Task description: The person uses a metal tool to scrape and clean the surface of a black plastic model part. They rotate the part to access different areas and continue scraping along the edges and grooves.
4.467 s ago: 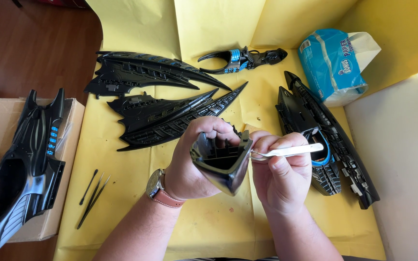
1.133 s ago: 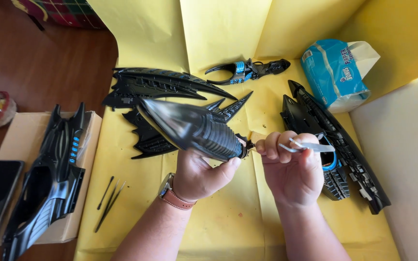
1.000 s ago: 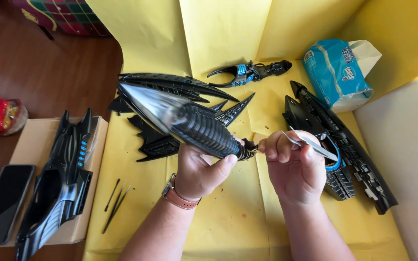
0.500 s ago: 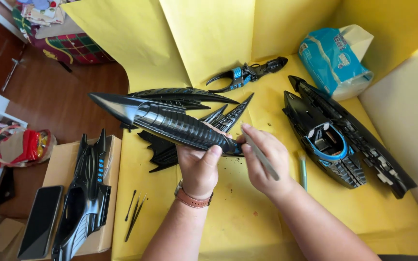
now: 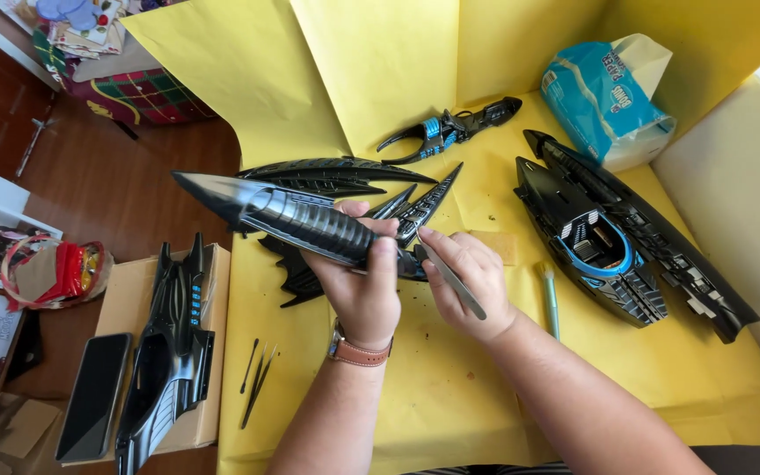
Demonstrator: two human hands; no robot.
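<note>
Black plastic nose piece [image 5: 296, 220], long & pointed w/ ribbed mid-section, is up off the yellow paper [image 5: 450, 387], clenched in left hand [image 5: 364, 280], tip aimed left. Right hand [image 5: 475, 283] pinches a thin grey tool [image 5: 453, 280] w/ its tip at the piece's rear end. Judging by layout, work is partway: wing parts [image 5: 345, 189], hull sections [image 5: 613, 237] & a small black-blue part [image 5: 450, 127] lie apart, unjoined.

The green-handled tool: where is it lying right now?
In the head view, the green-handled tool lies on the yellow paper, just right of the right hand and left of the black and blue hull.
</note>
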